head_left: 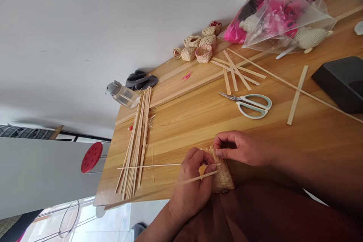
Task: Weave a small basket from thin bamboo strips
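A small, partly woven basket (224, 181) of pale flat strips lies at the table's front edge, close to my body. My left hand (194, 177) is closed around its left side, fingers bent over the upper part. Two long thin strips (167, 165) run out leftward from the weave, one behind that hand and one across it. At the basket's upper right edge, my right hand (239, 147) has its thumb and fingertips curled in at the upright strip ends. Whatever lies exactly between those fingertips is partly hidden.
White-handled scissors (253, 106) lie beyond my right hand, near short flat strips (236, 72). A bundle of long strips (137, 147) and a bottle (121, 94) are left. Small woven baskets (204, 53), a clear bag of crochet pieces (283, 19) and a black object (340, 83) stand farther off.
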Demonstrator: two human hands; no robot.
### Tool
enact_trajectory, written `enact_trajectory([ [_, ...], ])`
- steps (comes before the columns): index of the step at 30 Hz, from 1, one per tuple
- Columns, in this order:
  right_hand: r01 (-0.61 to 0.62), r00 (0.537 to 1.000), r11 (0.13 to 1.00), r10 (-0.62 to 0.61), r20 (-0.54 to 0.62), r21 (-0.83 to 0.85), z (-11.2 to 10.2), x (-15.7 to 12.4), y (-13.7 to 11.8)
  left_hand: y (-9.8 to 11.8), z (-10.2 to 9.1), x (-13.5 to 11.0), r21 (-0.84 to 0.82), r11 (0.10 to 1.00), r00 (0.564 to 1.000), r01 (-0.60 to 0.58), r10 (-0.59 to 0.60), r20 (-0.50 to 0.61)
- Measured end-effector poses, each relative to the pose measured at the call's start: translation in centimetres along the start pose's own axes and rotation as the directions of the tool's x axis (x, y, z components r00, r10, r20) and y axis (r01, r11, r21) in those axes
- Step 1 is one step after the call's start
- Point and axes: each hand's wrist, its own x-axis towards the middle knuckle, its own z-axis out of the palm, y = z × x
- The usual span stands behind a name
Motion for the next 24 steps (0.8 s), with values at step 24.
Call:
enact_trajectory([
  [24,-0.084,0.995,0.994,0.081,0.053,0.067,-0.4,0.0,-0.4,0.4,0.3,0.2,0.001,1.0,1.0,-0.013,0.013,-0.004],
])
